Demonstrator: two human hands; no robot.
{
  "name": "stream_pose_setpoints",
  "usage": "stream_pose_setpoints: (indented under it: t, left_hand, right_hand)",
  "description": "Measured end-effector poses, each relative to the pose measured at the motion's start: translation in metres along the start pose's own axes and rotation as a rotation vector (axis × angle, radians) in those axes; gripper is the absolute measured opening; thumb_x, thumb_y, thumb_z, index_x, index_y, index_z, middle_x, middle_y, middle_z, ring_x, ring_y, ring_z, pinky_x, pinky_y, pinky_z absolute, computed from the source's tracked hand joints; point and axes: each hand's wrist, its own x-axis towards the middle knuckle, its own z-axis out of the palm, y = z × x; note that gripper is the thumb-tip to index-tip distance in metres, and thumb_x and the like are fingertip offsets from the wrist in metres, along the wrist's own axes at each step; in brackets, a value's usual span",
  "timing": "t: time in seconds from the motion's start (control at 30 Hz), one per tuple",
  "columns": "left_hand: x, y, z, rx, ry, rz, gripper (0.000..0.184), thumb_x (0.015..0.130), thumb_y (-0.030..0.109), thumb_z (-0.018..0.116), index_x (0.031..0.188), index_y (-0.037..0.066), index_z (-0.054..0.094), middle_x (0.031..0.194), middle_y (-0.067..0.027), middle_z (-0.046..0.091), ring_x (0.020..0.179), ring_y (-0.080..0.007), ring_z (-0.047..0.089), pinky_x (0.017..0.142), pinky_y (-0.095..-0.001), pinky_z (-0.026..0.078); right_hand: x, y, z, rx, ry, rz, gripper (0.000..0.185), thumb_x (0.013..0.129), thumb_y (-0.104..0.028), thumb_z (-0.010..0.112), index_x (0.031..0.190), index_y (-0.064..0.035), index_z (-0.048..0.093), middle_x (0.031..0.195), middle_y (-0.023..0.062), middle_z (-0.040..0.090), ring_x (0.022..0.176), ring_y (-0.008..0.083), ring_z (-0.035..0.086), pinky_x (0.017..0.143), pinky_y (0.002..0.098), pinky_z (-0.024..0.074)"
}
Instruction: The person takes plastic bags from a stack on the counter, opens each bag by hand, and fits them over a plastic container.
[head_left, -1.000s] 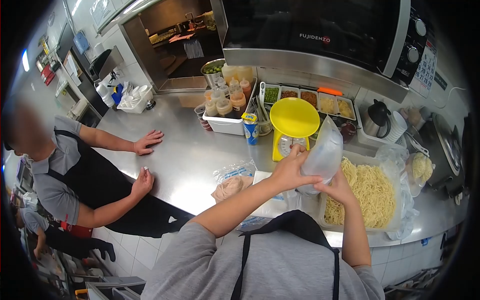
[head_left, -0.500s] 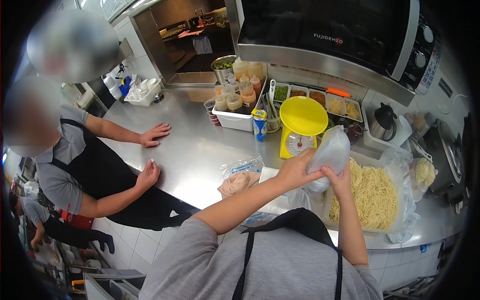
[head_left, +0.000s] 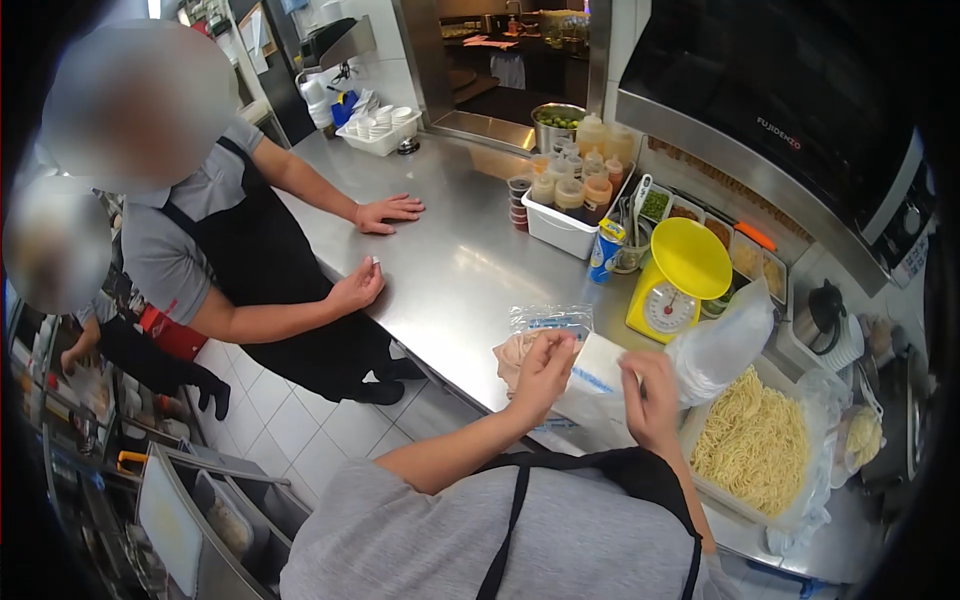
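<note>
My left hand (head_left: pixel 546 372) has its fingers pinched together beside a white container (head_left: pixel 600 362). On the container's other side my right hand (head_left: pixel 652 402) is also pinched. What either hand holds is too thin to make out; clear plastic with blue print (head_left: pixel 592 381) shows between them. A pinkish crumpled bundle (head_left: pixel 510 362) lies by my left hand, next to a clear printed bag (head_left: pixel 552 318). Near my right hand a cloudy plastic bag (head_left: pixel 728 345) leans close to the yellow scale (head_left: pixel 665 306). Noodles (head_left: pixel 755 440) fill a tub at the right.
A co-worker in a black apron (head_left: pixel 265 255) stands at the left, one hand (head_left: pixel 388 213) flat on the steel counter (head_left: pixel 455 235). Behind are a bottle bin (head_left: pixel 560 230), a blue can (head_left: pixel 606 252) and topping trays (head_left: pixel 745 255). A microwave (head_left: pixel 770 110) overhangs the right.
Both hands have let go of the cloudy bag, which now rests by the scale, and have moved left to the white container. The view has turned left.
</note>
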Motion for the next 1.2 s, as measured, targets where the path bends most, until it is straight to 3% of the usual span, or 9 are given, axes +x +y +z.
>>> stream_pose_setpoints:
  t: [0.07,0.33,0.53,0.6,0.8,0.97,1.07,1.13,1.2]
  left_hand:
    - [-0.021,-0.004,-0.010,0.040,0.011,0.004,0.012,0.092,0.022,0.050,0.098,0.011,0.051,0.063,0.0067,0.038,0.052,-0.0022,0.033,0.044,-0.0182,0.025]
    - [-0.049,-0.018,-0.051,0.341,-0.372,-0.422,0.024,0.091,0.033,0.052,0.097,0.010,0.052,0.065,0.0077,0.040,0.054,-0.0015,0.034,0.046,-0.0164,0.025]
    - [-0.047,-0.028,-0.093,0.433,-0.728,-0.219,0.019,0.087,0.022,0.058,0.096,0.006,0.053,0.081,0.0031,0.055,0.078,-0.0052,0.047,0.073,-0.0226,0.039]
    - [-0.040,-0.021,-0.100,0.487,-0.720,-0.465,0.015,0.087,0.019,0.059,0.090,0.005,0.055,0.084,0.0032,0.057,0.080,-0.0063,0.049,0.078,-0.0228,0.040]
    - [-0.024,-0.010,-0.063,0.501,-0.810,-0.371,0.020,0.089,0.024,0.057,0.086,0.004,0.055,0.084,0.0004,0.058,0.082,-0.0063,0.052,0.075,-0.0224,0.042]
    - [-0.018,0.002,-0.014,0.616,-0.729,-0.254,0.020,0.088,0.023,0.058,0.088,0.004,0.053,0.080,0.0009,0.055,0.077,-0.0059,0.050,0.070,-0.0219,0.042]
    - [-0.010,-0.010,-0.011,0.447,-0.763,-0.295,0.019,0.087,0.020,0.059,0.093,0.004,0.052,0.081,0.0008,0.055,0.075,-0.0061,0.050,0.067,-0.0224,0.042]
    - [-0.008,0.009,-0.005,0.689,-0.843,0.026,0.019,0.086,0.017,0.060,0.097,0.005,0.051,0.083,0.0005,0.056,0.075,-0.0061,0.051,0.066,-0.0219,0.042]
    - [-0.009,0.017,-0.002,0.733,-0.859,-0.149,0.020,0.084,0.015,0.062,0.098,0.005,0.052,0.086,0.0006,0.056,0.077,-0.0059,0.051,0.066,-0.0216,0.042]
  right_hand:
    - [0.006,0.031,0.038,0.250,-0.049,0.345,0.017,0.081,-0.005,0.057,0.097,0.0001,0.057,0.094,0.0140,0.057,0.085,0.0282,0.056,0.074,0.0327,0.0440]
    - [0.005,0.098,0.132,-0.139,-0.724,0.154,0.030,0.075,-0.017,0.063,0.104,-0.0101,0.058,0.097,0.0112,0.052,0.089,0.0299,0.055,0.077,0.0360,0.0452]
    - [0.014,0.092,0.114,0.002,-0.295,0.100,0.023,0.073,-0.008,0.058,0.096,-0.0039,0.056,0.088,0.0143,0.049,0.085,0.0329,0.051,0.073,0.0377,0.0422]
    - [0.024,0.070,0.076,-0.049,-0.225,0.203,0.026,0.073,-0.010,0.061,0.096,-0.0017,0.054,0.089,0.0165,0.050,0.081,0.0348,0.052,0.069,0.0380,0.0430]
    - [0.002,0.020,0.019,-0.086,-0.194,0.419,0.033,0.075,-0.017,0.066,0.100,-0.0006,0.053,0.086,0.0154,0.049,0.080,0.0303,0.052,0.068,0.0362,0.0426]
    - [-0.013,0.001,-0.003,-0.022,-0.224,0.164,0.050,0.076,-0.015,0.067,0.119,-0.0030,0.044,0.101,0.0145,0.055,0.087,0.0274,0.058,0.076,0.0325,0.0451]
    - [-0.035,-0.011,-0.017,0.320,-0.462,0.403,0.041,0.079,-0.003,0.061,0.118,-0.0051,0.047,0.102,0.0079,0.056,0.091,0.0164,0.054,0.075,0.0287,0.0442]
    - [-0.047,-0.005,-0.027,0.368,-0.409,0.715,0.026,0.079,-0.004,0.064,0.104,-0.0011,0.055,0.083,0.0077,0.058,0.080,0.0145,0.057,0.071,0.0275,0.0454]
    - [-0.042,-0.015,-0.041,0.376,-0.352,0.818,0.014,0.079,-0.004,0.063,0.092,-0.0007,0.059,0.075,0.0039,0.057,0.072,0.0107,0.054,0.065,0.0244,0.0437]
